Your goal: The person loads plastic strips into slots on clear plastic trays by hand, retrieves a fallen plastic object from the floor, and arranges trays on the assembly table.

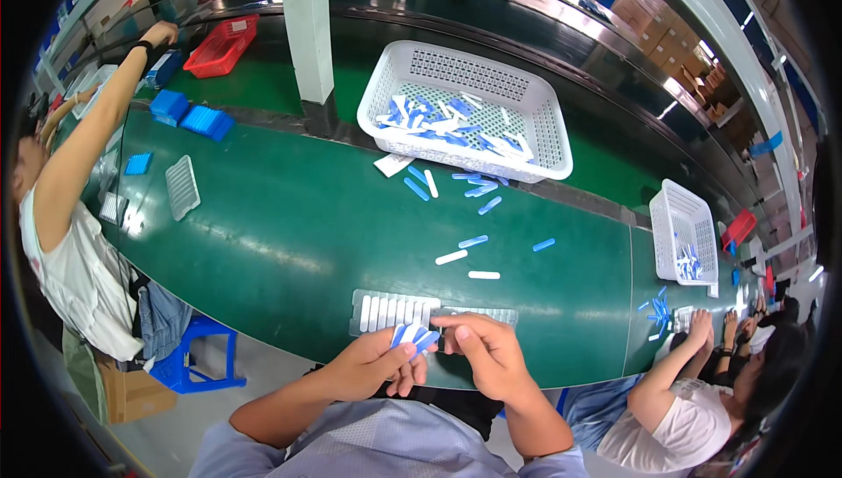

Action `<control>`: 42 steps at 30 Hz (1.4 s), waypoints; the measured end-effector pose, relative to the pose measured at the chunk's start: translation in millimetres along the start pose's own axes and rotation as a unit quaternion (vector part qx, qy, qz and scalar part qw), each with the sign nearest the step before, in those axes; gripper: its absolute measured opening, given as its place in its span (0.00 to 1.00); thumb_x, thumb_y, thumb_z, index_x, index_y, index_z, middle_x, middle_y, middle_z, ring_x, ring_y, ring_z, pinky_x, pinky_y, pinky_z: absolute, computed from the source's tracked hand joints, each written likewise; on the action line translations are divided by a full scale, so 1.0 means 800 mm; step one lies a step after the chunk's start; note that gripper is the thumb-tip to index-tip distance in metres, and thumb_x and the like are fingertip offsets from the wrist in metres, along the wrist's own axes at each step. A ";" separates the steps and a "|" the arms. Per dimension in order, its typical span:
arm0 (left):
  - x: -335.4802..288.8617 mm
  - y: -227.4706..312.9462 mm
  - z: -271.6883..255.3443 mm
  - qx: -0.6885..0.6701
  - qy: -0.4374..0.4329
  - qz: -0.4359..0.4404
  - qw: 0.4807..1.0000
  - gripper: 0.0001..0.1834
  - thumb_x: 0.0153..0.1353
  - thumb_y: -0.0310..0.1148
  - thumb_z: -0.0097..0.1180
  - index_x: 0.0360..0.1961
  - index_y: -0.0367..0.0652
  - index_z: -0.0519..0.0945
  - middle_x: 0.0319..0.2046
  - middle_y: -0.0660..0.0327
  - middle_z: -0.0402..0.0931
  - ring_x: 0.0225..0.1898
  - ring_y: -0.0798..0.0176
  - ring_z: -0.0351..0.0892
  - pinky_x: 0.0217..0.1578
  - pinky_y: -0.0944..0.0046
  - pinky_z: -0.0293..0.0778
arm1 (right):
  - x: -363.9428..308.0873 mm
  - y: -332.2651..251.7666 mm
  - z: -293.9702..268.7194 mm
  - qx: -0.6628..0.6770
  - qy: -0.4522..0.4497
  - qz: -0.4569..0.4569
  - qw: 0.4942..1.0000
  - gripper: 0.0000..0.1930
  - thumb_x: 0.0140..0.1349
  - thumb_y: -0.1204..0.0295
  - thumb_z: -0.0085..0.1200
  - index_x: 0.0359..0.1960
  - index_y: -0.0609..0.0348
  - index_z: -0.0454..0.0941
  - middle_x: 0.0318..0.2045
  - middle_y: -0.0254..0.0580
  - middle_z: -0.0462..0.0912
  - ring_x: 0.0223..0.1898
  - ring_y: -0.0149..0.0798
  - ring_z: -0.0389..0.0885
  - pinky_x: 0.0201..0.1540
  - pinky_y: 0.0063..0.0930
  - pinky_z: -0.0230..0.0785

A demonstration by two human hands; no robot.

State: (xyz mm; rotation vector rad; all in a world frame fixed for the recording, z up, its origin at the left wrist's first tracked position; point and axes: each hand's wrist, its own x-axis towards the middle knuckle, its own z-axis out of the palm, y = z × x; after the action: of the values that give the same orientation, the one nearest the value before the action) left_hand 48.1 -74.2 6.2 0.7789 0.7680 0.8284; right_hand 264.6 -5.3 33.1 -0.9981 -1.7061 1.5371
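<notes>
My left hand (373, 366) is closed around a small fan of flat blue and white strips (412, 338), thumb on top. Just right of it is my right hand (487, 351), its index finger stretched toward the strips and its thumb apart, with nothing visible between them. Behind my hands lies a clear ribbed plastic tray (358, 313), its left half lined with white strips (395, 310) side by side. My right fingers partly cover the tray's right half. Loose strips lie beyond it, among them a white one (484, 275) and a blue one (544, 245).
A white perforated basket (553, 131) heaped with strips stands at the back. Another white basket (662, 224) is at the right, near a co-worker (680, 417). At the left, a person's arm (96, 136) reaches past blue stacks (206, 122) and an unfilled tray (182, 189). A white post (305, 31) rises behind.
</notes>
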 end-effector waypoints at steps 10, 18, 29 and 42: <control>0.004 0.009 0.018 0.063 0.009 0.011 0.998 0.17 0.81 0.34 0.38 0.59 0.34 0.72 0.36 0.58 0.80 0.28 0.71 0.80 0.26 0.72 0.73 | -0.006 0.006 -0.037 -0.112 0.196 -0.162 0.961 0.03 0.54 0.81 0.69 0.30 0.62 0.87 0.26 0.38 0.86 0.25 0.31 0.78 0.33 0.27 0.68; 0.004 -0.005 0.004 0.042 0.053 0.008 0.998 0.20 0.81 0.36 0.39 0.61 0.31 0.71 0.38 0.51 0.82 0.28 0.64 0.84 0.24 0.69 0.76 | -0.031 0.042 -0.053 -0.541 0.024 -0.281 0.792 0.16 0.52 0.60 0.73 0.44 0.43 0.89 0.27 0.27 0.71 0.31 0.35 0.71 0.43 0.35 0.61; 0.001 -0.013 0.004 -0.014 0.000 -0.041 0.999 0.21 0.82 0.37 0.36 0.64 0.32 0.67 0.47 0.49 0.80 0.34 0.63 0.85 0.26 0.70 0.77 | -0.023 0.038 -0.066 -0.453 -0.021 -0.271 0.849 0.20 0.54 0.58 0.71 0.49 0.45 0.87 0.36 0.29 0.76 0.39 0.36 0.74 0.46 0.35 0.62; 0.009 -0.014 0.020 -0.040 -0.048 -0.043 0.997 0.21 0.82 0.40 0.37 0.61 0.33 0.70 0.47 0.48 0.81 0.34 0.62 0.86 0.25 0.70 0.77 | -0.013 0.012 -0.040 -0.107 0.051 -0.064 0.991 0.03 0.58 0.75 0.69 0.34 0.56 0.88 0.22 0.34 0.78 0.25 0.30 0.74 0.30 0.26 0.65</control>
State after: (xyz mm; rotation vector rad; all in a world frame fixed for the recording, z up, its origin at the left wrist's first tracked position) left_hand 68.5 -77.5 2.8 0.7036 0.6740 0.7339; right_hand 298.5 2.4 27.9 -1.0332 -1.8509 1.2206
